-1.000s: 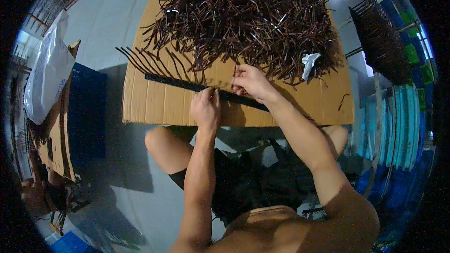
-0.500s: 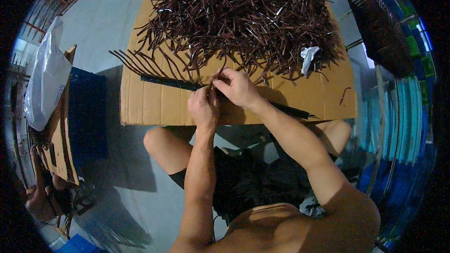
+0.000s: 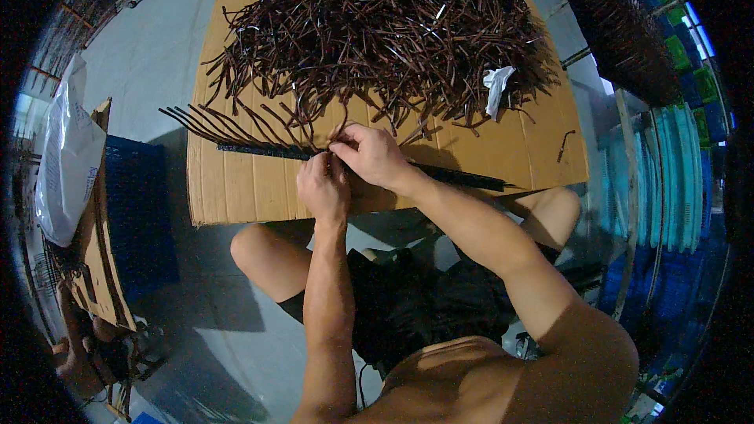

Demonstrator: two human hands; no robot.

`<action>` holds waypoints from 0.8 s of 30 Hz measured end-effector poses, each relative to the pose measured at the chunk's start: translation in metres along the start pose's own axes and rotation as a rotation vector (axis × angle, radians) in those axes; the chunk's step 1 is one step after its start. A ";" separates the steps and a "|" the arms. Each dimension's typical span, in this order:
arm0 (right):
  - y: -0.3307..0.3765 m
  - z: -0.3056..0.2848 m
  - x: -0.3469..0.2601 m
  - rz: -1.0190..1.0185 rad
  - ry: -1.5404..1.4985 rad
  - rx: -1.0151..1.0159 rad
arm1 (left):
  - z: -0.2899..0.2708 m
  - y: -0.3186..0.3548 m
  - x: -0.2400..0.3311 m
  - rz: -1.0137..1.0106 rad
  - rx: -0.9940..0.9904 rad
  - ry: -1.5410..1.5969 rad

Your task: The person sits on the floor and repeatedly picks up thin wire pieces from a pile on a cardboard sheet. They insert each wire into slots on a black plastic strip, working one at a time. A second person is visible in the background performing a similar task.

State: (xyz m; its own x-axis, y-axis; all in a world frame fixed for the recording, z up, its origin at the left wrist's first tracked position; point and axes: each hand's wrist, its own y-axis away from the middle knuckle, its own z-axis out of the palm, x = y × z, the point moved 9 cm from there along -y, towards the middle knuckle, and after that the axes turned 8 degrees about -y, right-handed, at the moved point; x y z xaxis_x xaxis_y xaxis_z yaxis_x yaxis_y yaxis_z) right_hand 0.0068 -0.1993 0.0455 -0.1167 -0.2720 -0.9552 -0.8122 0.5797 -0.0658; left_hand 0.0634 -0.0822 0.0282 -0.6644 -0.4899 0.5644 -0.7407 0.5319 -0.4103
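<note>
Cardboard counter [image 3: 542,153] here, with a big messy pile of brown sticks [image 3: 377,31] taking up the far side. Black strip [image 3: 263,151] lies crosswise on the near side, and a row of upright sticks [image 3: 236,127] fans out of its left part. Left hand [image 3: 323,186] has its grip closed on the strip around the middle. Right hand [image 3: 369,155] is just beside it, fingertips pinching one thin stick [image 3: 344,112] right at the strip; can't tell if it's seated. White scrap [image 3: 495,90] sits at the pile's right edge, btw.
</note>
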 end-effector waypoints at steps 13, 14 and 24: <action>-0.001 -0.003 0.014 -0.016 -0.131 0.069 | -0.004 -0.001 -0.003 -0.045 -0.005 -0.061; 0.001 -0.005 0.013 -0.009 -0.120 0.071 | 0.000 -0.001 -0.007 -0.081 -0.051 -0.065; 0.001 -0.003 0.008 -0.037 -0.078 0.033 | 0.000 -0.001 -0.003 -0.039 -0.013 -0.014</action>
State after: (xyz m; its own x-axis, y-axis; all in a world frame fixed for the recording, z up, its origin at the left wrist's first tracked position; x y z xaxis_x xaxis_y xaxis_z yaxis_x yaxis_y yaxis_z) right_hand 0.0033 -0.2031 0.0392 -0.0412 -0.2340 -0.9714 -0.7955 0.5959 -0.1098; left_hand 0.0660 -0.0810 0.0264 -0.6368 -0.5199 0.5694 -0.7645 0.5216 -0.3788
